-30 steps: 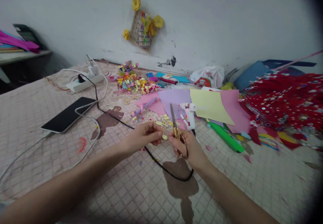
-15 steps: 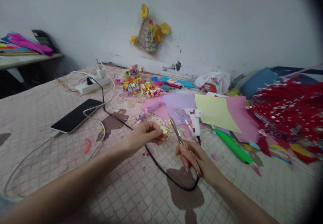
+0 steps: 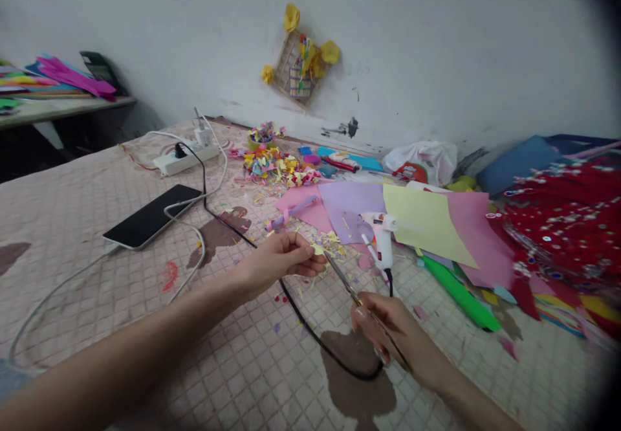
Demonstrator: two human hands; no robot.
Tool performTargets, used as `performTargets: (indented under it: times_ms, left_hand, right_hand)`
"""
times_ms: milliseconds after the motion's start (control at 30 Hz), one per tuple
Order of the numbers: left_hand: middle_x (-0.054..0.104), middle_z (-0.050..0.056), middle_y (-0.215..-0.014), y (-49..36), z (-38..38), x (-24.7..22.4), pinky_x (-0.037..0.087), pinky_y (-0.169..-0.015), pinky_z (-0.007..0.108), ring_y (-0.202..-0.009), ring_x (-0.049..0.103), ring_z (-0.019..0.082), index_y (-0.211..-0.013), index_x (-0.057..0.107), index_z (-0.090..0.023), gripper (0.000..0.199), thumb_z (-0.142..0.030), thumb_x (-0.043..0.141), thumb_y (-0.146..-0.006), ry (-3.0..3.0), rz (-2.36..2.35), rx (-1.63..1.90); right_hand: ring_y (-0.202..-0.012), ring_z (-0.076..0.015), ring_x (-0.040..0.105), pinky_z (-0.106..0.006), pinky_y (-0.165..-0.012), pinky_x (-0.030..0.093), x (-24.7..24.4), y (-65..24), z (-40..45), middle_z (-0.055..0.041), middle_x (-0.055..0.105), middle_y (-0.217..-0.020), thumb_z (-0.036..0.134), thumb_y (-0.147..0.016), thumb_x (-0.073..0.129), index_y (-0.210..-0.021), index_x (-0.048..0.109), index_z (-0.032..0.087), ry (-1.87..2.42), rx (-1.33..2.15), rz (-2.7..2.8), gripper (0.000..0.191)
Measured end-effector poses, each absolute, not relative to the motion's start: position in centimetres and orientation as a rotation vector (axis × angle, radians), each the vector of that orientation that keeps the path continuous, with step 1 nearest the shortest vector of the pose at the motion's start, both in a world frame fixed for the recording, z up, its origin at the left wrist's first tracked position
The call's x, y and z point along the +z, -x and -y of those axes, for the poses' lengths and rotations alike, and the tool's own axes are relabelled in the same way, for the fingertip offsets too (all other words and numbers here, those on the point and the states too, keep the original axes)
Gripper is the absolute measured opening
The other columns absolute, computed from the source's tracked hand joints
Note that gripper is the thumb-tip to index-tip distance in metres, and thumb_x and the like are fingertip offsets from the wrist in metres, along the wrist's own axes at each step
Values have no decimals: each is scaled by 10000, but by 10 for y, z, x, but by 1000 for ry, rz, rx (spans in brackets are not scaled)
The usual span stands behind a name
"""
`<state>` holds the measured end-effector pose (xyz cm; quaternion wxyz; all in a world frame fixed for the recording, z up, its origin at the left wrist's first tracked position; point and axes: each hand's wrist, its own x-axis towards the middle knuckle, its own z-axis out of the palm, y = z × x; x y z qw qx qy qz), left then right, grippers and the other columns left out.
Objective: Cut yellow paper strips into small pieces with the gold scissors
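Note:
My left hand (image 3: 286, 261) is closed, pinching a small piece of pale yellow paper (image 3: 318, 249) between thumb and fingers. In my right hand (image 3: 395, 327) is a pair of scissors (image 3: 345, 282), its fingers wrapped round the handles. The blades point up and left, with their tips right by the yellow paper; whether they touch it I cannot tell. Just beyond the hands stands a white glue gun (image 3: 383, 240). Small yellow paper scraps (image 3: 334, 244) lie scattered behind my left hand.
A black cable (image 3: 310, 334) loops under my hands from a power strip (image 3: 187, 159). A tablet-like device (image 3: 152, 216) lies at the left. Coloured paper sheets (image 3: 422, 221), a green roll (image 3: 458, 292), a pile of cut paper (image 3: 276, 165) and red beaded fabric (image 3: 572, 224) lie around.
The scissors have tilted further left, and their tips have come to the yellow paper. My right hand has moved slightly right and down. The whole view has shifted a little.

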<state>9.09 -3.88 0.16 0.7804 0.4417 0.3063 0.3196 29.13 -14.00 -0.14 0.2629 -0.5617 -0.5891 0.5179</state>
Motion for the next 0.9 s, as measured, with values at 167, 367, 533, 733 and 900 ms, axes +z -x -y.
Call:
performTargets:
  times_ms: [167,367,533,733,900]
  left_hand:
    - [682,70,-779,-92,40,-1,493,-670,256,-688,649,127,-731,504,-118,214,-271,654,-724,-962,-678,683]
    - [677,64,-760,-92,40,-2,487,-671,265,-680,644,126,-727,499,-121,203,-256,650,-725,-962,-666,686]
    - [676,63,-755,-92,40,-3,487,-668,251,-683,644,120,-726,495,-118,184,-239,632,-743,-958,-651,691]
    - [675,59,-742,-92,40,-2,488,-664,243,-678,643,116,-724,489,-118,176,-222,629,-745,-960,-649,695]
    - [673,57,-728,-91,40,0,486,-663,242,-659,638,110,-721,490,-118,195,-235,645,-730,-963,-651,688]
  right_hand:
    - [-404,-70,309,-199,-389,206,-2,-290,139,72,330,-466,540,-826,417,-610,434,180,1519,1367,1652,420]
    - [-426,-81,311,-211,-409,204,-1,-289,139,64,324,-472,544,-825,406,-575,387,192,1551,1267,1712,432]
    - [-436,-89,316,-215,-415,207,-3,-290,139,59,325,-475,539,-827,404,-569,367,197,1573,1218,1752,429]
    - [-452,-91,314,-213,-421,215,-5,-290,139,56,328,-487,531,-834,398,-573,368,196,1575,1203,1757,426]
    - [-446,-88,312,-210,-416,216,-4,-290,139,58,329,-485,529,-843,385,-579,366,196,1579,1209,1773,425]
